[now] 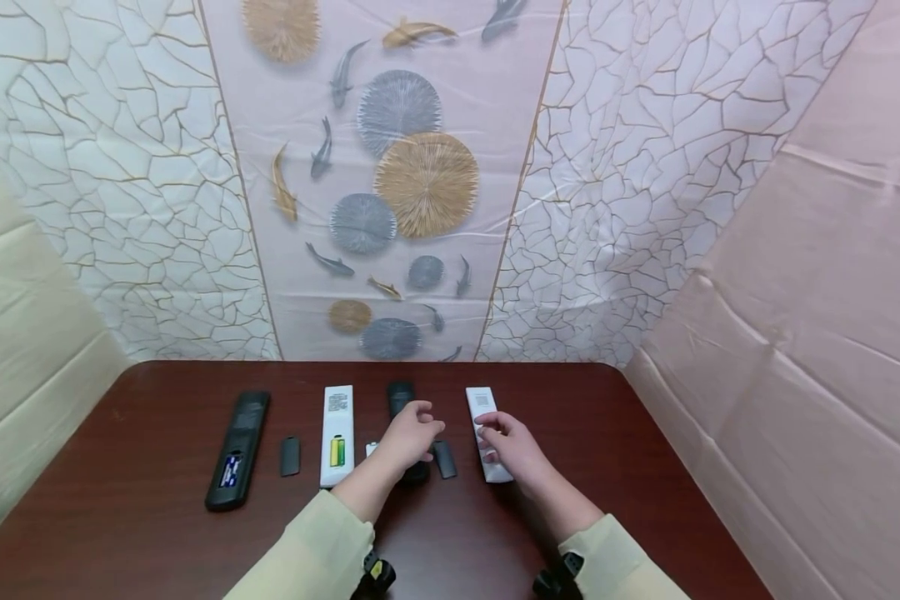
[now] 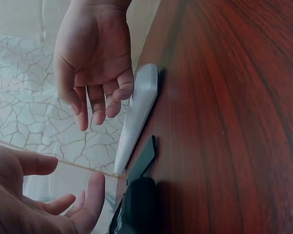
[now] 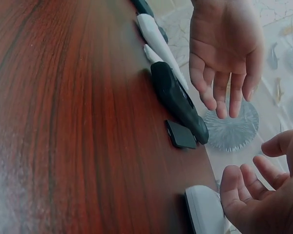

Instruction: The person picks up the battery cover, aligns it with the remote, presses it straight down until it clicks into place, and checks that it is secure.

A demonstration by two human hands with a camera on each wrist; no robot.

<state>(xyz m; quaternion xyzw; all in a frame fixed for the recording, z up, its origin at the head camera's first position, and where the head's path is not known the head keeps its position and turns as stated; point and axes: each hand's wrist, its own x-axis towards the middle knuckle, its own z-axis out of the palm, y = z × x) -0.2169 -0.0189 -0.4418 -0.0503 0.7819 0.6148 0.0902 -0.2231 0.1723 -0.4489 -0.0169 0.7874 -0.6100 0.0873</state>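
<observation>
My left hand (image 1: 408, 435) hovers over a black remote control (image 1: 401, 395), hiding its middle; its fingers are loosely bent with nothing between them. A dark battery cover (image 1: 444, 459) lies just right of that remote. My right hand (image 1: 516, 450) is at a white remote control (image 1: 481, 401) on the right, fingers relaxed and overlapping its side in the head view. In the right wrist view, the fingertips come right beside the white remote (image 3: 206, 209) without curling round it. Both palms show bare in the wrist views.
Farther left, a black remote (image 1: 242, 442) has batteries in its uncovered compartment, with a dark cover (image 1: 290, 456) beside it. A white remote (image 1: 337, 417) shows green-yellow batteries. A small white piece (image 1: 371, 448) sits partly behind the left hand. The brown table (image 1: 135, 467) meets patterned cloth behind.
</observation>
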